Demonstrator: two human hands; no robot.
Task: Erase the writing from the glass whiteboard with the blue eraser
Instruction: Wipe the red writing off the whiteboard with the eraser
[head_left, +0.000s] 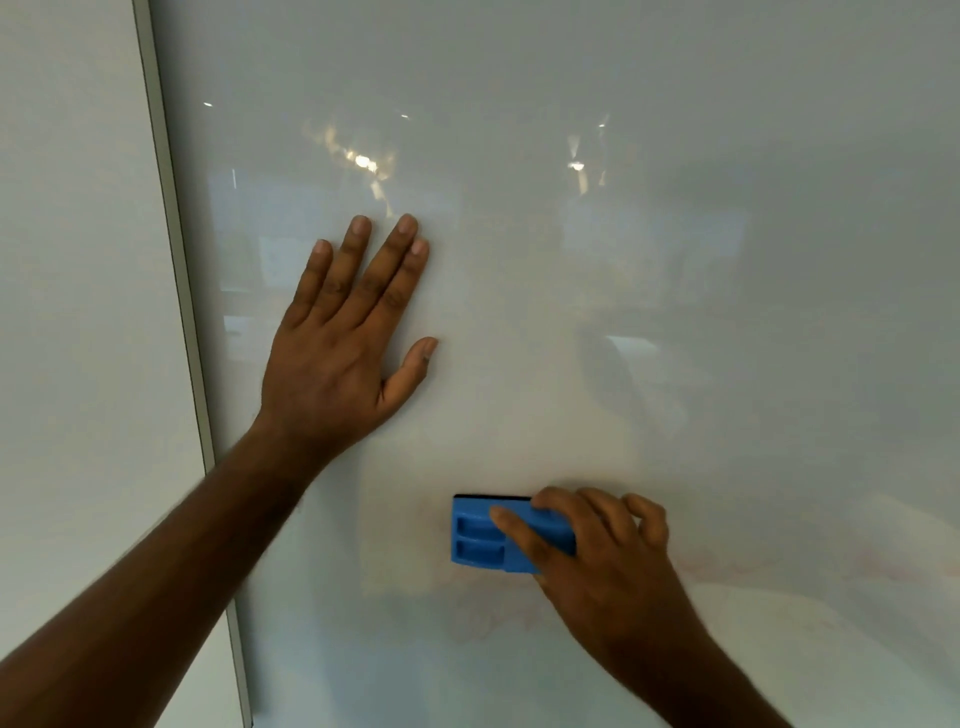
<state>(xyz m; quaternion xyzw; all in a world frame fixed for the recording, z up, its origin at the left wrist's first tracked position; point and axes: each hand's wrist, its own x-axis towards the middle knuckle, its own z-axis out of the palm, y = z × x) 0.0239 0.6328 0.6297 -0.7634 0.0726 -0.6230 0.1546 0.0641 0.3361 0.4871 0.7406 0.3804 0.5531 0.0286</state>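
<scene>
The fingers of the right hand curl over the top edge of the eraser, with the thumb laid across its blue back, so the hand grips it from both sides. The eraser lies long side level, its dark felt face against the board, low and a little right of the middle of the view. Two moulded hollows show on the left half of its back; the right half is hidden under the hand.

The left hand is flat on the glass, up and to the left of the eraser and well apart from it. Its fingers are straight and spread, pointing up, the thumb out to the right; it holds nothing. The left forearm runs down to the lower left corner, crossing the metal frame that borders the board's left edge. Beyond the frame is a plain pale wall.

Faint reddish smears lie on the glass just below the eraser, and more trail off to the right past the right wrist; they look like half-wiped marker, though they are too blurred to read. The upper part of the board shows only soft reflections of lights and a room.
</scene>
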